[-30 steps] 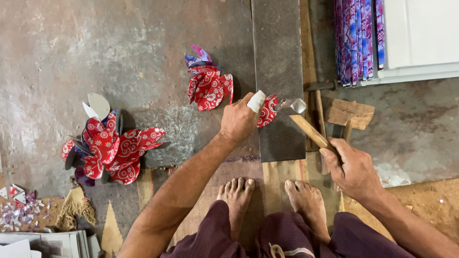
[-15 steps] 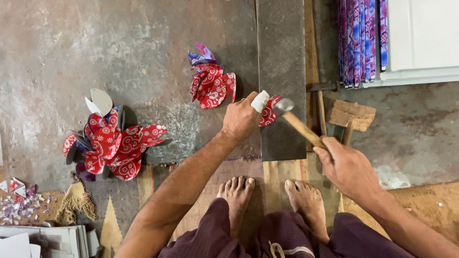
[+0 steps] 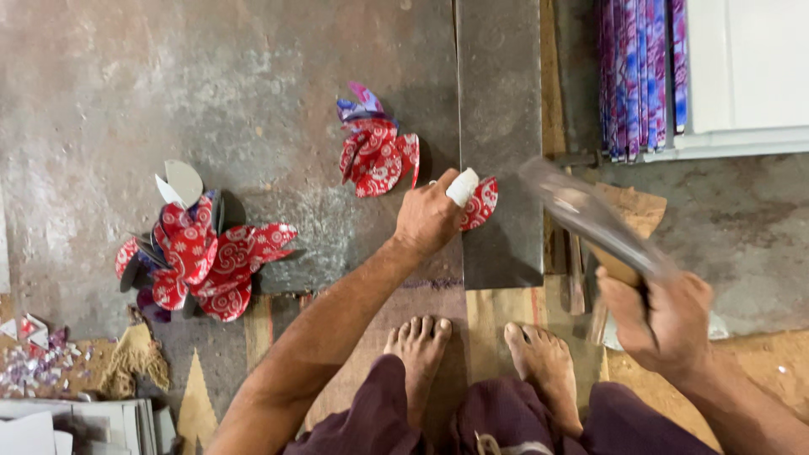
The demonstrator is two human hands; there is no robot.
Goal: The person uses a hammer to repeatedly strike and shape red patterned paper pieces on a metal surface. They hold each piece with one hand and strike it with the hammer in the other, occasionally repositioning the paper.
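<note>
i see my left hand closed on a red patterned cut piece, pinning it flat on a dark metal plate, with a white wrap on one finger just above the piece. my right hand is clenched around the wooden handle of a hammer, which is blurred and raised just right of the plate. left of my left hand, a small stack of red patterned pieces lies on the worn grey concrete floor, and well to the left sits a bigger heap of them. below both hands are my bare feet on brown board. up beyond my right hand stand purple patterned sheets beside a white panel.
</note>
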